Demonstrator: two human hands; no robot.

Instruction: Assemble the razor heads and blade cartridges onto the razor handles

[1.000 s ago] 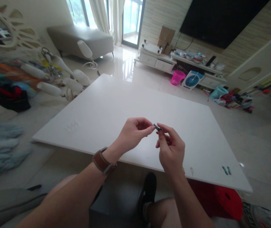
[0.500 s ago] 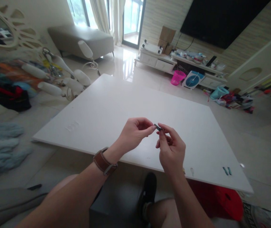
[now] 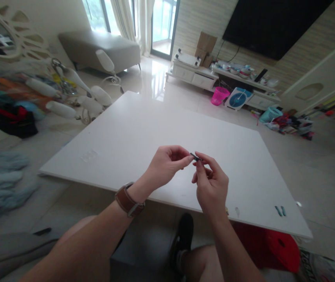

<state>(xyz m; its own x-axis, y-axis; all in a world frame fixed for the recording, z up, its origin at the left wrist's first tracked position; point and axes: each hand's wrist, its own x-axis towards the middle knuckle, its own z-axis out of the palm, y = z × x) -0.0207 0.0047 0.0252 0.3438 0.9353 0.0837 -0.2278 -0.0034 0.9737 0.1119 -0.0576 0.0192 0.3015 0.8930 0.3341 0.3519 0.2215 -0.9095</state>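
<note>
Above the near half of the white table, a small, slim dark piece is held up between both hands. Its exact kind is too small to tell. The thumb and forefinger of my left hand pinch its left end, and a watch with a brown strap is on that wrist. My right hand grips the other end between thumb and fingers, with the remaining fingers curled. Two dark green strips lie side by side near the table's right corner. Several clear pieces lie at the left.
A small clear item lies at the table's near edge. Below that edge is a red stool-like object. A lamp with white shades stands beyond the left edge. A pink basket and a boxed fan are farther back.
Both hands keep nearly the same place and grip. The dark piece appears turned very slightly between the fingers.
</note>
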